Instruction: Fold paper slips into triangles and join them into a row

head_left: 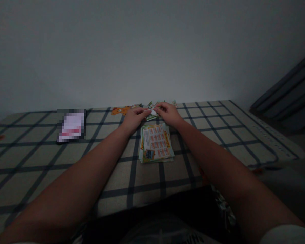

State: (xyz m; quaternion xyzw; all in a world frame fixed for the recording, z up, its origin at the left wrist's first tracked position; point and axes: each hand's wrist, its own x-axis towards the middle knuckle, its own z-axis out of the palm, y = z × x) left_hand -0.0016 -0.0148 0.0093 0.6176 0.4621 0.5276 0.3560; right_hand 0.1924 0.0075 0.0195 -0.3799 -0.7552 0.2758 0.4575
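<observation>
Near the wall, my left hand and my right hand meet, fingers pinched together on a small green-and-white printed paper. The paper looks partly folded, and its edges are hidden behind the fingers. Just in front of both hands lies a stack of printed paper sheets, with orange and red panels and a dark picture on the top one. Beyond my hands, several small green paper pieces sit along the back edge; my fingers cover part of them.
A checked cloth with an orange bear print covers the surface. To the left lies a flat dark-edged object with a bright, pixelated face. A pale wall rises behind, and a dark curtain hangs at right.
</observation>
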